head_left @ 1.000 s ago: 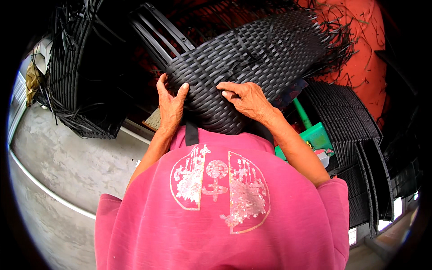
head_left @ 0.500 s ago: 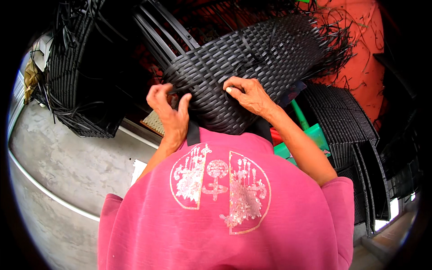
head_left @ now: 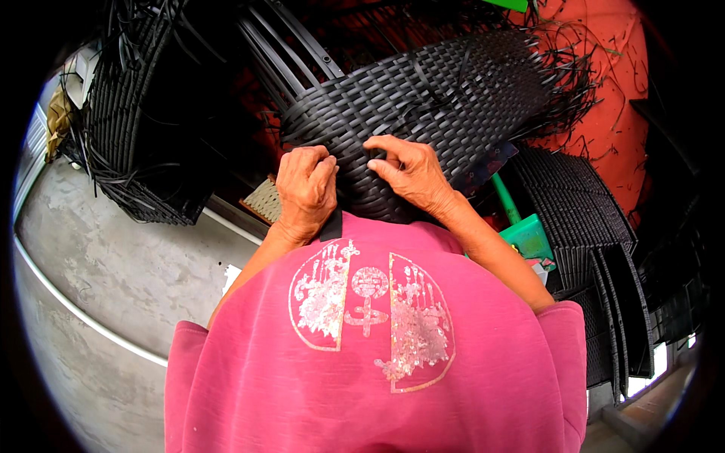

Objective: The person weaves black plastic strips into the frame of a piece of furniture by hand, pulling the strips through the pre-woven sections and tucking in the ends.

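Woven panel (head_left: pixel 423 98), hands now closer together

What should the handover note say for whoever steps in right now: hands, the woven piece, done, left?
Left hand: fingers curled, pressing on the near edge of the black woven panel.
Right hand: fingertips pinching a strand on the same edge.
Panel lies in front of the pink shirt, over the lap.
Done: most of the surface is woven.
Left: loose strand ends stick out at the far right side.
Nearby: another woven frame to the left, stacked woven pieces to the right.
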`<action>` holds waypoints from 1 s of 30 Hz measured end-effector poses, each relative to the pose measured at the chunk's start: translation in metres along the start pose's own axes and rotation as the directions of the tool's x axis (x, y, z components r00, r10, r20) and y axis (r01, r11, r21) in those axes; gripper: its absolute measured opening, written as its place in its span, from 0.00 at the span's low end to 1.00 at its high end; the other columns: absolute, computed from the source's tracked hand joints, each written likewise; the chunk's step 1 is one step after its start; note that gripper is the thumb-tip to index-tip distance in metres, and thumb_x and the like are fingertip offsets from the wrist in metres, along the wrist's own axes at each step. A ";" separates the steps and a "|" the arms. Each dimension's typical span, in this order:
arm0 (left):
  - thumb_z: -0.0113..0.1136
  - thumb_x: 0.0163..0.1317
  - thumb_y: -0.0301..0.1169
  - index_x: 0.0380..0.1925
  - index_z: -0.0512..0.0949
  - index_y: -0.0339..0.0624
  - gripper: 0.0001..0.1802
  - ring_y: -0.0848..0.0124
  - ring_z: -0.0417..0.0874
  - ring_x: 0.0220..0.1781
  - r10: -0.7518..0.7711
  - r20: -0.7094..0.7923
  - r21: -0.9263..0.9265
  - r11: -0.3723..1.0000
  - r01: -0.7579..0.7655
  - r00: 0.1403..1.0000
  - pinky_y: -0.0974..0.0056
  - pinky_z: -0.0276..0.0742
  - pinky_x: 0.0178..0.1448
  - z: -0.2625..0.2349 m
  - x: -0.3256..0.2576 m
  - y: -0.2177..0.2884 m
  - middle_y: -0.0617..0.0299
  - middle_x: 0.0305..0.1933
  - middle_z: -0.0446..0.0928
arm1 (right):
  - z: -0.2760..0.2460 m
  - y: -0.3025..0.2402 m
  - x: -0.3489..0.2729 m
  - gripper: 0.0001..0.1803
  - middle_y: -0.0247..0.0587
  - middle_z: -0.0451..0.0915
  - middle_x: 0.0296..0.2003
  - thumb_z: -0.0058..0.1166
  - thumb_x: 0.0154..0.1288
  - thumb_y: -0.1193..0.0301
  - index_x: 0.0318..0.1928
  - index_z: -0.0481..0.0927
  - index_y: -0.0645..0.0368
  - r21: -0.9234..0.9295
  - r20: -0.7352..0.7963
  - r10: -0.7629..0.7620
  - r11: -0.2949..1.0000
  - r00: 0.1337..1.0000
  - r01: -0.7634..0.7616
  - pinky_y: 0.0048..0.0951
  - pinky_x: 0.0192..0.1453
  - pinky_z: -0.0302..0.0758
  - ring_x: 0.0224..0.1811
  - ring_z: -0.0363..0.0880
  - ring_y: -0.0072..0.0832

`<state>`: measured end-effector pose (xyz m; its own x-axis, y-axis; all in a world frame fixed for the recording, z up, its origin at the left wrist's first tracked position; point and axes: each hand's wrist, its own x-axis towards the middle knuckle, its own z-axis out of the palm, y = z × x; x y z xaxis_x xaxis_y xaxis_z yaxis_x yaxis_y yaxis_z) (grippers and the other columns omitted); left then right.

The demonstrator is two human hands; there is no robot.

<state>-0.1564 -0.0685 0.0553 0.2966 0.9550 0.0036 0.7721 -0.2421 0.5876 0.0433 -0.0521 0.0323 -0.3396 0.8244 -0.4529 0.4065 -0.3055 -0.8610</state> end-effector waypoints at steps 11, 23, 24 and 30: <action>0.67 0.39 0.18 0.30 0.76 0.39 0.15 0.61 0.76 0.32 0.098 -0.019 0.029 0.995 -0.098 0.995 0.62 0.71 0.34 -0.005 -0.003 0.006 0.57 0.35 0.76 | 0.014 0.003 -0.005 0.11 0.40 0.78 0.26 0.59 0.57 0.75 0.42 0.81 0.54 -0.169 -0.011 -0.214 0.963 0.977 0.209 0.35 0.29 0.74 0.26 0.78 0.38; 0.63 0.53 0.23 0.30 0.74 0.36 0.07 0.59 0.77 0.31 -0.445 0.375 -0.293 0.775 0.560 0.813 0.61 0.73 0.37 -0.006 -0.012 -0.012 0.55 0.30 0.74 | 0.002 -0.012 0.019 0.07 0.46 0.78 0.25 0.49 0.55 0.76 0.37 0.74 0.57 -0.090 0.261 -0.097 0.988 0.960 0.124 0.41 0.35 0.73 0.31 0.79 0.45; 0.62 0.53 0.22 0.30 0.74 0.36 0.06 0.60 0.77 0.31 -0.443 0.425 -0.276 0.767 0.580 0.789 0.62 0.73 0.37 -0.007 -0.009 -0.014 0.55 0.30 0.75 | -0.001 -0.012 0.019 0.07 0.46 0.78 0.25 0.48 0.55 0.75 0.36 0.74 0.57 -0.097 0.281 -0.077 0.989 0.957 0.108 0.40 0.35 0.73 0.30 0.79 0.44; 0.63 0.53 0.21 0.31 0.73 0.36 0.08 0.75 0.73 0.28 -0.499 0.439 -0.210 0.751 0.626 0.747 0.71 0.70 0.35 -0.014 0.011 0.000 0.63 0.27 0.73 | -0.016 -0.011 0.022 0.08 0.49 0.79 0.28 0.47 0.56 0.69 0.36 0.74 0.57 -0.015 0.381 0.043 0.999 0.924 -0.041 0.43 0.39 0.72 0.33 0.78 0.49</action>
<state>-0.1613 -0.0552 0.0666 0.0828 0.7587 -0.6462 0.6474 0.4520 0.6137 0.0448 -0.0228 0.0352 -0.6189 0.5668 -0.5438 0.4326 -0.3320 -0.8383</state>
